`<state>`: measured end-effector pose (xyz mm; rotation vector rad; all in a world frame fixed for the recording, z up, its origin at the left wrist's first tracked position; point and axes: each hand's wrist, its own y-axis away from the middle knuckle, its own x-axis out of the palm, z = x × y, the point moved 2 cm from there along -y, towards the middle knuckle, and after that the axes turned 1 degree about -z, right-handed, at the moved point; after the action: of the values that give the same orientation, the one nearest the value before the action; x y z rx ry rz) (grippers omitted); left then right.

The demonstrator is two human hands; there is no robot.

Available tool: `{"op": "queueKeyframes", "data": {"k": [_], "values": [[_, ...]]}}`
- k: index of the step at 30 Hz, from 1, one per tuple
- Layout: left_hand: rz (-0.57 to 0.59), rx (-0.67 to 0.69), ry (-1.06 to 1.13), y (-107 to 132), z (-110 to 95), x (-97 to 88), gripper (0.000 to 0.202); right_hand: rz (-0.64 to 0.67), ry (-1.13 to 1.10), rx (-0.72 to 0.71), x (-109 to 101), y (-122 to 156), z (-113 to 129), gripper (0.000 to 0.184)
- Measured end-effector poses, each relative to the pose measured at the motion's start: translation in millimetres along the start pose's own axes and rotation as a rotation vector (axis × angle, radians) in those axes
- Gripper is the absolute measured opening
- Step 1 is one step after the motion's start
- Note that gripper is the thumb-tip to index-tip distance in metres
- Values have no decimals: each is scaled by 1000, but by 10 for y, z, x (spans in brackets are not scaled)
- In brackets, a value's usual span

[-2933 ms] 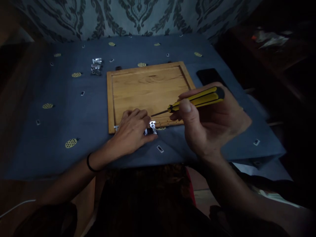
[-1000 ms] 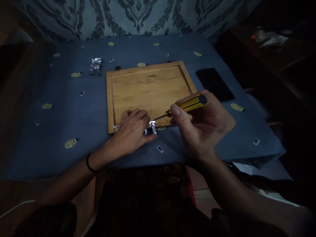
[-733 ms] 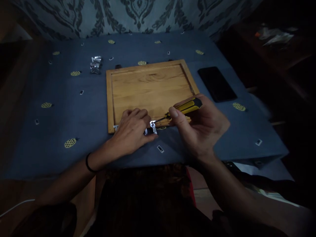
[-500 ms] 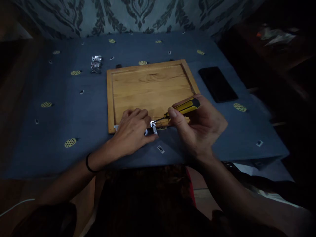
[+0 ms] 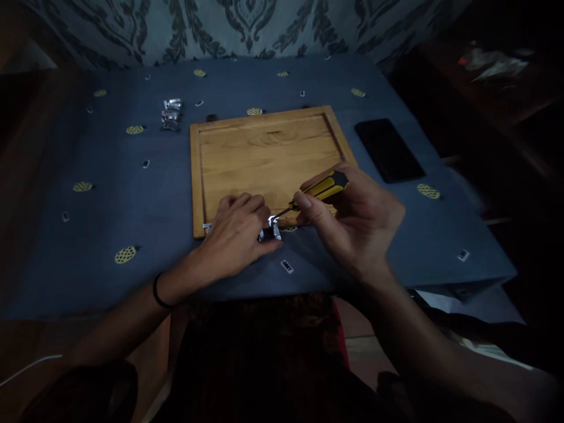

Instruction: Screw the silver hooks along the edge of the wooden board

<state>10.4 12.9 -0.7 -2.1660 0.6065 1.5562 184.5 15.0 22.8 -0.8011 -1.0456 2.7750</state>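
Observation:
A framed wooden panel [image 5: 268, 158] lies flat on the cloth. At its near edge, my left hand [image 5: 238, 235] grips a shiny metal hinge [image 5: 277, 230], thumb in front and fingers over the frame; part of the hinge is hidden by the hand. My right hand [image 5: 356, 220] is closed around a yellow and black screwdriver [image 5: 326, 187]. The screwdriver slants down to the left, its tip meeting the bright part of the hinge. Any screw there is too small to make out. Another bit of metal shows at the panel's near left corner.
Several loose metal hinges [image 5: 171, 114] sit at the back left of the blue tablecloth [image 5: 106, 205]. A black phone [image 5: 388, 150] lies to the right of the panel. A patterned fabric [image 5: 247, 29] rises behind the table, whose front edge is close to my body.
My right hand has turned slightly and the screwdriver's handle has shifted a little to the left, its tip staying at the hinge. My left hand and the panel have kept their place.

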Motion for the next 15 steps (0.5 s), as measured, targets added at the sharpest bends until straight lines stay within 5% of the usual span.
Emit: {"op": "queueKeyframes", "data": {"k": [9, 15], "values": [[16, -17, 2, -6, -10, -10, 29, 29, -17, -29, -7, -8, 8, 21], [11, -13, 13, -5, -6, -15, 29, -280, -198, 65, -53, 101, 13, 4]]}}
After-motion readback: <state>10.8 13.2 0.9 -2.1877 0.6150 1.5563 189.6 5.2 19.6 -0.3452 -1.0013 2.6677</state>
